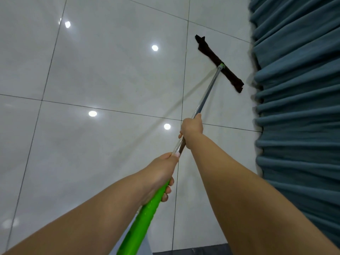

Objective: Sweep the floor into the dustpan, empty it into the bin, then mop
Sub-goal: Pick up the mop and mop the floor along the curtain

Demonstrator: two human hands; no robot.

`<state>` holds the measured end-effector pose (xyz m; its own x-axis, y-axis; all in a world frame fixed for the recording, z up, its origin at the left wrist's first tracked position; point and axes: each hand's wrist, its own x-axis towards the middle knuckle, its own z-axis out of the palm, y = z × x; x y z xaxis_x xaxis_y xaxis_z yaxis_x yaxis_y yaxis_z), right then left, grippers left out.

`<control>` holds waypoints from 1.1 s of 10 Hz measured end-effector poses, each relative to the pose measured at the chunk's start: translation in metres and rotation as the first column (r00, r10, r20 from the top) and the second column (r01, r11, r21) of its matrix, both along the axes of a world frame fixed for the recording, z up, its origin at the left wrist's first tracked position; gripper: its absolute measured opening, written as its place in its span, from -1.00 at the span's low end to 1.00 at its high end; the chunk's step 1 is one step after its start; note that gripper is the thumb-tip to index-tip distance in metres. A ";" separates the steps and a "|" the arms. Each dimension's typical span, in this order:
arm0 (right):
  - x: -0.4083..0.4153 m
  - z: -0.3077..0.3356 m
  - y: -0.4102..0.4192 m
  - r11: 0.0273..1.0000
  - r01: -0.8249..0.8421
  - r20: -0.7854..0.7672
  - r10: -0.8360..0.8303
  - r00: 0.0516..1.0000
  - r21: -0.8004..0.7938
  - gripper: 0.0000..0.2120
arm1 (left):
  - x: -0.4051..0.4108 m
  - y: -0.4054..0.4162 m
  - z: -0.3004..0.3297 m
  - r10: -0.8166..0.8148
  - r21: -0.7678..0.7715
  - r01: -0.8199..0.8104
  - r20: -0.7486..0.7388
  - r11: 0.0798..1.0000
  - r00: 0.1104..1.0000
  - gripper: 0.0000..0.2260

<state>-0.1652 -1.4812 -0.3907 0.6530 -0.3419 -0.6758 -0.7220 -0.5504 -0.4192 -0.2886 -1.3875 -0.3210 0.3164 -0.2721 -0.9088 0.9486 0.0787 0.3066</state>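
A flat mop with a dark brown cloth head (pixel 219 61) lies on the glossy white tiled floor (pixel 110 80), far ahead and to the right. Its metal pole (pixel 207 92) runs back toward me and ends in a bright green grip (pixel 147 210). My right hand (pixel 192 128) is closed around the metal pole halfway up. My left hand (pixel 161 173) is closed around the top of the green grip, nearer to me. The mop head sits at a slant, its right end close to the curtain.
A teal pleated curtain (pixel 298 107) hangs down the whole right side and meets the floor. Ceiling lights reflect as bright spots in the tiles. A dark strip (pixel 193 252) shows at the bottom edge. Open tiled floor spreads to the left.
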 end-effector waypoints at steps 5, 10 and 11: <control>-0.188 0.042 0.216 0.928 0.269 -0.082 -0.256 0.963 0.256 -0.47 | -0.187 0.234 -0.020 -0.211 0.067 0.220 -0.119 0.973 0.970 -0.26; -0.080 0.038 0.197 0.874 0.396 -0.035 -0.403 0.914 0.282 -0.46 | -0.060 0.224 0.035 -0.283 0.101 0.285 -0.034 0.953 0.959 -0.64; -0.032 0.026 0.167 0.895 0.370 0.000 -0.382 0.924 0.249 -0.48 | -0.003 0.191 0.034 -0.273 0.101 0.273 -0.019 0.957 0.962 -0.72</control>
<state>-0.1971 -1.3146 -0.3643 0.5414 -0.4004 -0.7393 -0.8309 -0.1207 -0.5432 -0.2917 -1.1962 -0.2874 0.2385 -0.2540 -0.9373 0.9310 -0.2147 0.2951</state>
